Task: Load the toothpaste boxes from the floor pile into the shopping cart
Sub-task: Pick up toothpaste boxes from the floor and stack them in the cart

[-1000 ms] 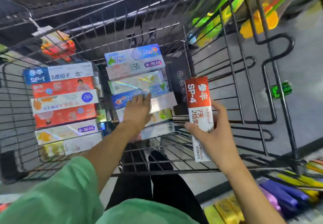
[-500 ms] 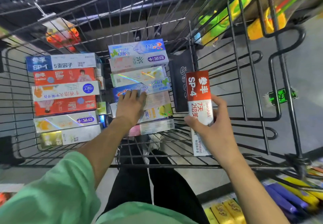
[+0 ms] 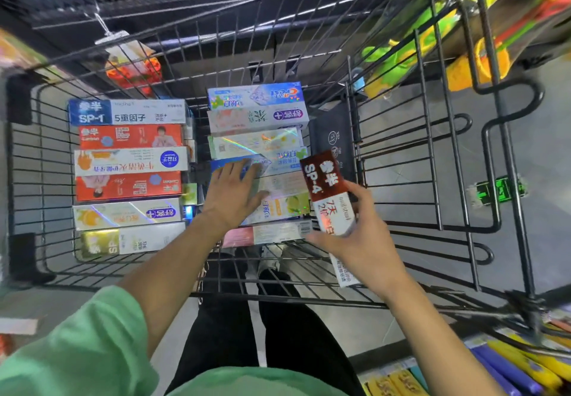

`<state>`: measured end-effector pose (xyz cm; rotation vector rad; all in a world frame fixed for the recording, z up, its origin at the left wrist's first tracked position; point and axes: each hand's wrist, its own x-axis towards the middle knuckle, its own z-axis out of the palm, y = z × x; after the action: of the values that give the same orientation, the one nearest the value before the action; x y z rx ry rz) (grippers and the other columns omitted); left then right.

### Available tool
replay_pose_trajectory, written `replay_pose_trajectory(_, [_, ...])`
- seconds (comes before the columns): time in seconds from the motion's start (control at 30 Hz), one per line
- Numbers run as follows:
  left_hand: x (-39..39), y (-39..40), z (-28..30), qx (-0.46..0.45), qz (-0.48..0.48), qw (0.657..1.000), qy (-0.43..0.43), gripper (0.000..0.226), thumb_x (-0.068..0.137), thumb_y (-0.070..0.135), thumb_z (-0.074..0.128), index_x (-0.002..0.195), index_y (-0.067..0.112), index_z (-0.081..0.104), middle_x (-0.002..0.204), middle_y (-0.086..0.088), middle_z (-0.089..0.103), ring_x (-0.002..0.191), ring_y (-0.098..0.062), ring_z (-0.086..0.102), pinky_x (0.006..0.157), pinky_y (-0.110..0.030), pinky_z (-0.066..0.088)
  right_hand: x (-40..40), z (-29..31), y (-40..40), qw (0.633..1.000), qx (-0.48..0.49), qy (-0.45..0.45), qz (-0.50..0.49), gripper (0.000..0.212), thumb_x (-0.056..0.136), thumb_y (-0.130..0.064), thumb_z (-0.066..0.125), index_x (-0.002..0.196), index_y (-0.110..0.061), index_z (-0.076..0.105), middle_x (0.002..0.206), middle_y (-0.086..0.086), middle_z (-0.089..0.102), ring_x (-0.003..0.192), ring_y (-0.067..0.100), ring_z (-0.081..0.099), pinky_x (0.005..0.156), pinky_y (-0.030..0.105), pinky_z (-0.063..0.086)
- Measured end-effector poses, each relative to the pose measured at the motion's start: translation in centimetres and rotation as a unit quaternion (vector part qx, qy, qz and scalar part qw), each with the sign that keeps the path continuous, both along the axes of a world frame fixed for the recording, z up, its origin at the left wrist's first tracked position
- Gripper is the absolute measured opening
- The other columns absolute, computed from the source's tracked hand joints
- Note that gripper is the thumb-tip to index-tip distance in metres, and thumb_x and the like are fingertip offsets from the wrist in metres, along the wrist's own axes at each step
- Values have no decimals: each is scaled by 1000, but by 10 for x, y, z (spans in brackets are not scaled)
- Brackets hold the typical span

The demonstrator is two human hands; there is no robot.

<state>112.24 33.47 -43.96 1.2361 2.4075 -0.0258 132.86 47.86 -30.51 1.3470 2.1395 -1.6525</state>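
Head view: right hand (image 3: 361, 241) grips SP-4 box (image 3: 327, 197) beside the middle stack (image 3: 262, 136).

The SP-4 box (image 3: 328, 196) is showing dark red over white; the SP-1 box (image 3: 126, 112) is showing blue and white; the cart (image 3: 432, 179) wire is looking black; the sleeve (image 3: 80, 349) is showing green.

cart (image 3: 432, 179): black coated metal wire, smooth, with a dull sheen
SP-4 box (image 3: 327, 197): glossy printed card, red and white, glare caught on the lower part; gripped by the right hand (image 3: 361, 241)
boxes (image 3: 129, 160): printed card, mostly glossy; several faced with holographic foil showing rainbow streaks
sleeve (image 3: 80, 352): green matt cloth
trousers (image 3: 278, 334): black matt cloth
floor (image 3: 550, 148): grey, smooth, faintly shiny
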Motion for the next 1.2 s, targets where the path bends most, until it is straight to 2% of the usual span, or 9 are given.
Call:
replay_pose_trajectory(0.07, [-2, -15, 6, 22, 1, 1000, 0, 67, 97, 60, 42, 141, 11, 54, 142, -18, 54, 124, -39, 54, 100, -51, 44, -11, -9, -3, 995, 34, -32, 91, 99, 59, -41, 91, 141, -43, 34, 127, -11, 53, 119, 8, 55, 103, 35, 47])
replay_pose_trajectory(0.23, [-12, -63, 15, 52, 42, 998, 2, 65, 95, 52, 37, 137, 5, 58, 139, -20, 58, 121, -41, 57, 97, -52, 48, -41, -28, -7, 945, 112, -94, 294, 82, 74, -30, 81, 143, -22, 37, 133, -1, 50, 120, 19, 55, 94, 31, 44])
replay_pose_trajectory(0.43, [-26, -112, 18, 16, 101, 995, -16, 65, 97, 51, 41, 145, 8, 48, 149, -17, 49, 132, -38, 48, 105, -51, 43, -72, -68, -19, 815, 175, -154, 530, 70, 86, -30, 68, 147, -16, 37, 143, 7, 47, 127, 29, 50, 98, 36, 44])
replay_pose_trajectory(0.57, [-24, -119, 17, 29, 116, 993, -6, 65, 97, 40, 61, 150, 8, 42, 151, -16, 47, 136, -37, 45, 110, -51, 38, -76, -95, -27, 771, 229, -143, 577, 66, 91, -24, 65, 149, -14, 36, 139, 12, 42, 127, 32, 45, 100, 39, 44])
replay_pose_trajectory(0.67, [-22, -120, 15, 19, 108, 994, -16, 66, 99, 42, 55, 154, 10, 36, 157, -12, 40, 141, -35, 40, 113, -51, 34, -82, -105, -29, 735, 289, -152, 594, 63, 94, -19, 60, 151, -10, 34, 143, 15, 41, 129, 34, 42, 99, 39, 43])
replay_pose_trajectory(0.77, [-19, -117, 15, -1, 99, 995, -26, 67, 101, 45, 46, 158, 13, 29, 162, -9, 32, 147, -30, 32, 118, -48, 27, -89, -122, -35, 693, 363, -155, 603, 65, 83, -20, 74, 142, -10, 48, 130, 19, 55, 114, 37, 54, 93, 42, 48])
replay_pose_trajectory(0.9, [-18, -114, 15, -18, 93, 995, -18, 68, 103, 47, 41, 160, 16, 20, 166, -6, 22, 151, -27, 24, 122, -44, 18, -92, -130, -41, 688, 363, -173, 604, 71, 88, -12, 63, 152, -9, 33, 146, 19, 45, 131, 39, 45, 106, 45, 38])
replay_pose_trajectory(1.07, [-16, -112, 15, -31, 95, 995, -24, 68, 104, 46, 42, 160, 16, 19, 167, -7, 21, 151, -28, 23, 122, -46, 18, -91, -139, -35, 697, 373, -198, 580, 59, 88, -14, 62, 144, -13, 42, 139, 18, 52, 125, 38, 52, 104, 47, 39])
replay_pose_trajectory(1.2, [-15, -110, 23, -45, 98, 994, -28, 68, 103, 45, 42, 160, 17, 18, 167, -6, 21, 151, -26, 22, 123, -45, 18, -93, -135, -39, 708, 367, -203, 568, 57, 89, -29, 66, 140, -15, 45, 139, 15, 52, 121, 37, 52, 103, 48, 40])
